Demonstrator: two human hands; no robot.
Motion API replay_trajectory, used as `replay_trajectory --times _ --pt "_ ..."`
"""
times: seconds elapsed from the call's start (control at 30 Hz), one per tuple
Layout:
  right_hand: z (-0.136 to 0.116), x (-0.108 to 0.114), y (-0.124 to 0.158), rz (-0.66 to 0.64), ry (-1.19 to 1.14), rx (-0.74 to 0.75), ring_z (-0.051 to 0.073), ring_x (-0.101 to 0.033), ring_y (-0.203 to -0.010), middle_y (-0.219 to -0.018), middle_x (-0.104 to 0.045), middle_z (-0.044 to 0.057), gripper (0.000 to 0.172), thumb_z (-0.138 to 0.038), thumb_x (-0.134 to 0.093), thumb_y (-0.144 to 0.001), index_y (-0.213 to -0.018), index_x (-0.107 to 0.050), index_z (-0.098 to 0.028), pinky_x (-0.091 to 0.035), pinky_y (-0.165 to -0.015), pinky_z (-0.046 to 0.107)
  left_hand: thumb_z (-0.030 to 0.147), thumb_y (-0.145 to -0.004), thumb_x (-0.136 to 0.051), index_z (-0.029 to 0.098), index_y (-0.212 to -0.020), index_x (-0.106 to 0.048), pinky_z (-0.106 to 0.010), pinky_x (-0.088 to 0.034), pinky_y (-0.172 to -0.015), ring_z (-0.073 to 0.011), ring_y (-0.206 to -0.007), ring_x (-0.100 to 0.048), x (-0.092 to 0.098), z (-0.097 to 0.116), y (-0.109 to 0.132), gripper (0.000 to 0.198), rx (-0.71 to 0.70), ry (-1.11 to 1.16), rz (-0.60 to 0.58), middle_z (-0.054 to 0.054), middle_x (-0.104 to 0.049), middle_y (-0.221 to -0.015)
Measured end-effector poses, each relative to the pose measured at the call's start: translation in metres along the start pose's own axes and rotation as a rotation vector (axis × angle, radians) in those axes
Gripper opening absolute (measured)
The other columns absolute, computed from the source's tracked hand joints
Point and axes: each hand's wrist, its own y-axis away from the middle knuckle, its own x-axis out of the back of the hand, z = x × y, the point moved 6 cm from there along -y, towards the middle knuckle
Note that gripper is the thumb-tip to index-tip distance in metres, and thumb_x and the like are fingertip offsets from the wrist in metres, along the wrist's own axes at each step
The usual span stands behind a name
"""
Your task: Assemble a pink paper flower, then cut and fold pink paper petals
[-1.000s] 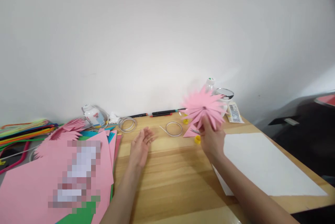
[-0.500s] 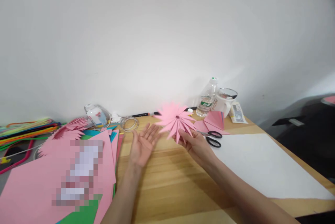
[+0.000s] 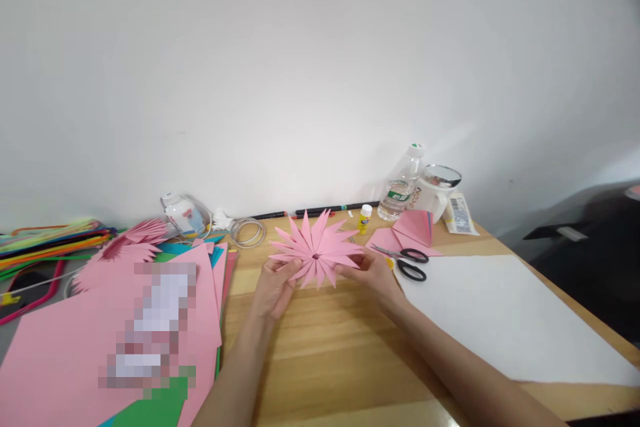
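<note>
A pink folded paper flower [image 3: 320, 240] with pointed petals all round is held just above the wooden table, its dark centre turned toward me. My left hand [image 3: 277, 284] pinches its lower left petals, thumb on top and fingers beneath. On the right edge, my right hand [image 3: 370, 274] grips it the same way. Black-handled scissors [image 3: 411, 266] lie just right of my right hand, blades pointing left. Behind them rests a folded piece of pink paper [image 3: 413, 230]. A yellow glue stick [image 3: 365, 219] with a white cap stands behind the flower.
Pink paper sheets [image 3: 55, 354] and another pleated pink piece [image 3: 120, 250] cover the left side. White paper [image 3: 490, 314] lies right. Along the wall are a water bottle [image 3: 401, 187], a white mug [image 3: 434, 195], a coiled cable [image 3: 247, 232], a white bottle [image 3: 184, 215] and markers [image 3: 320, 211].
My left hand, previously open with palm up, has closed on the flower's left side. The flower has moved slightly left and down, uncovering the glue stick.
</note>
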Motion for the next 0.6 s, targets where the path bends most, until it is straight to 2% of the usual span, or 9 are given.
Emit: replay_trajectory --times 0.13,0.23,0.33,0.4,0.47,0.5,0.57,0.6 --pt "0.011 -0.004 0.000 -0.082 -0.012 -0.128 0.014 -0.057 -0.054 -0.063 -0.066 0.001 0.027 -0.038 -0.071 -0.062 -0.075 -0.066 -0.016 -0.045 -0.051 0.025 0.021 -0.054 -0.078 0.011 -0.074 -0.069 -0.031 -0.051 -0.070 -0.0204 -0.072 -0.066 0.005 -0.001 -0.001 0.024 0.012 -0.083 0.061 -0.009 -0.071 -0.075" --pt "0.017 0.001 -0.001 -0.041 -0.071 -0.195 0.013 -0.058 -0.054 -0.066 -0.067 0.002 0.031 -0.043 -0.066 -0.067 -0.081 -0.067 -0.015 -0.046 -0.052 0.025 0.020 -0.055 -0.078 0.011 -0.075 -0.068 -0.028 -0.051 -0.065 -0.0180 -0.066 -0.065 0.008 0.002 -0.001 0.024 0.023 -0.118 0.076 -0.007 -0.071 -0.072" --pt "0.014 0.004 0.000 -0.073 -0.079 -0.221 0.011 -0.055 -0.050 -0.063 -0.065 0.001 0.032 -0.040 -0.069 -0.064 -0.081 -0.066 -0.013 -0.044 -0.049 0.022 0.026 -0.056 -0.078 0.011 -0.076 -0.069 -0.026 -0.050 -0.061 -0.0187 -0.067 -0.065 0.014 0.011 -0.001 0.027 0.036 -0.137 0.060 -0.009 -0.070 -0.073" --pt "0.006 0.002 0.003 -0.145 -0.045 -0.224 0.008 -0.051 -0.044 -0.056 -0.062 -0.001 0.028 -0.037 -0.070 -0.064 -0.075 -0.066 -0.012 -0.040 -0.043 0.019 0.044 -0.061 -0.072 0.010 -0.082 -0.068 -0.030 -0.051 -0.064 -0.0231 -0.075 -0.065 0.021 0.019 -0.005 0.040 0.043 -0.127 0.049 -0.013 -0.070 -0.083" --pt "-0.006 -0.005 0.010 -0.265 0.024 -0.239 0.007 -0.047 -0.040 -0.051 -0.058 -0.002 0.023 -0.034 -0.069 -0.065 -0.067 -0.066 -0.012 -0.036 -0.040 0.018 0.069 -0.066 -0.049 0.013 -0.093 -0.066 -0.037 -0.052 -0.070 -0.0271 -0.088 -0.063 0.034 0.030 -0.010 0.064 -0.009 0.010 0.130 -0.015 -0.066 -0.100" --pt "-0.010 -0.011 0.015 -0.357 0.064 -0.265 0.006 -0.045 -0.038 -0.048 -0.057 -0.003 0.020 -0.032 -0.069 -0.065 -0.063 -0.065 -0.012 -0.034 -0.038 0.017 0.072 -0.068 -0.039 0.013 -0.095 -0.065 -0.040 -0.052 -0.074 -0.0282 -0.094 -0.061 0.041 0.034 -0.012 0.070 -0.024 0.083 0.189 -0.016 -0.063 -0.107" --pt "-0.019 -0.027 0.027 -0.536 0.129 -0.326 0.005 -0.041 -0.035 -0.043 -0.053 -0.004 0.019 -0.028 -0.070 -0.064 -0.056 -0.064 -0.013 -0.031 -0.037 0.017 0.069 -0.076 -0.027 0.015 -0.095 -0.063 -0.043 -0.050 -0.080 -0.0276 -0.102 -0.057 0.052 0.039 -0.015 0.068 -0.064 0.168 0.299 -0.016 -0.058 -0.115" --pt "-0.026 -0.032 0.029 -0.538 0.129 -0.308 0.005 -0.041 -0.035 -0.042 -0.052 -0.004 0.020 -0.028 -0.071 -0.063 -0.053 -0.063 -0.013 -0.032 -0.037 0.017 0.066 -0.079 -0.024 0.016 -0.094 -0.063 -0.043 -0.048 -0.083 -0.0267 -0.106 -0.055 0.055 0.040 -0.016 0.065 -0.057 0.174 0.332 -0.014 -0.058 -0.116"
